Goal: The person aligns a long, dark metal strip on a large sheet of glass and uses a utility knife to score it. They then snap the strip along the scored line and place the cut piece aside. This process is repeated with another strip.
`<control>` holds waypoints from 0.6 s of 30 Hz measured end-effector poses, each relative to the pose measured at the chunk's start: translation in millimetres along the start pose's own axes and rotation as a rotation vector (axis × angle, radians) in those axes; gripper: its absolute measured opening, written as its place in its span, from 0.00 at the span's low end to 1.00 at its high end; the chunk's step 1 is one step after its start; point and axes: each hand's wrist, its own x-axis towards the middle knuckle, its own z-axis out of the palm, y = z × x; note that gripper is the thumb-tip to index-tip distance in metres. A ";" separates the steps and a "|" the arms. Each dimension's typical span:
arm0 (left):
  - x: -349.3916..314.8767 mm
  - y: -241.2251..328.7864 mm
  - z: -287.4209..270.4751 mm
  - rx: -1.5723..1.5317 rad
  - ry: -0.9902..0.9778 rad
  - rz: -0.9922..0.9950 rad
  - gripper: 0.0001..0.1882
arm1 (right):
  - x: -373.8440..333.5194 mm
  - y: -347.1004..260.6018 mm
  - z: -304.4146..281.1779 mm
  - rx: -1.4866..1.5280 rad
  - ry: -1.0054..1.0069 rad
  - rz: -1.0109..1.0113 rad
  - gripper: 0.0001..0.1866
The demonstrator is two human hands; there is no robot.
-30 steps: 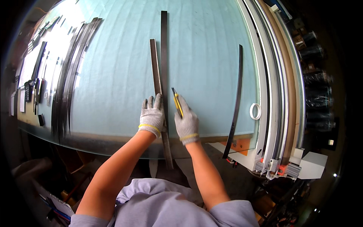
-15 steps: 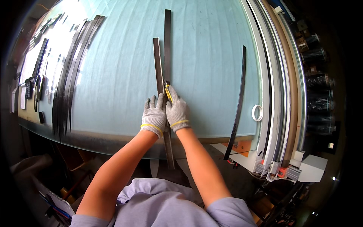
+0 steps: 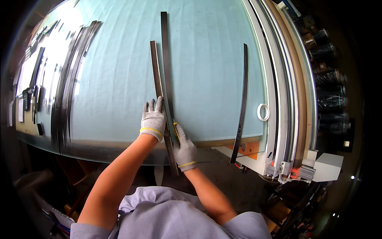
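Note:
My left hand (image 3: 153, 118), in a grey knit glove, presses flat on a long dark strip (image 3: 156, 75) that lies on the pale blue tabletop (image 3: 207, 59). A second, longer dark strip (image 3: 164, 47) lies right beside it and runs off the near edge. My right hand (image 3: 184, 149), also gloved, grips a yellow-handled knife (image 3: 175, 128) at the near edge, its tip against the strips.
A third dark strip (image 3: 241, 103) lies alone to the right, next to a white tape ring (image 3: 263, 112). A bundle of several dark strips (image 3: 69, 79) lies at the left. White and brown frame rails (image 3: 286, 79) run along the right side.
My right hand has drawn the knife back along the strips toward the table's near edge. My left hand stays pressed on the strip.

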 end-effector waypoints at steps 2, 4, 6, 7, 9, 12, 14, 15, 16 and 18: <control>-0.8 2.2 -6.9 -0.023 -0.046 0.010 0.49 | -12.5 9.3 -1.7 0.175 0.132 -0.015 0.34; -3.7 0.5 -8.5 -0.027 -0.090 0.000 0.56 | -22.1 19.7 -12.4 0.227 0.192 -0.041 0.34; -2.4 -0.2 -7.9 -0.018 -0.117 -0.007 0.66 | -30.7 38.1 -24.6 0.070 0.221 0.050 0.32; -2.1 -0.2 -9.5 -0.028 -0.123 -0.005 0.66 | -35.2 58.8 -24.2 -0.035 0.262 0.057 0.34; -4.8 -0.5 -13.1 -0.045 -0.141 -0.005 0.66 | -41.1 69.5 -36.7 -0.443 0.370 -0.049 0.33; -14.8 -7.5 -6.5 -0.172 -0.020 0.017 0.60 | -79.4 49.4 -23.4 -0.315 0.143 -0.112 0.40; -25.2 -18.6 16.8 -0.290 0.061 0.027 0.61 | -109.1 25.9 -3.2 -0.289 -0.072 -0.130 0.46; -33.6 -21.3 22.0 -0.346 0.100 0.033 0.62 | -118.6 17.4 8.5 -0.347 -0.200 -0.106 0.50; -47.4 -21.3 28.4 -0.393 0.211 0.028 0.52 | -122.7 10.5 16.0 -0.397 -0.234 -0.081 0.48; -71.0 -26.3 41.5 -0.635 0.269 -0.058 0.44 | -121.6 15.7 31.9 -0.332 -0.191 0.014 0.45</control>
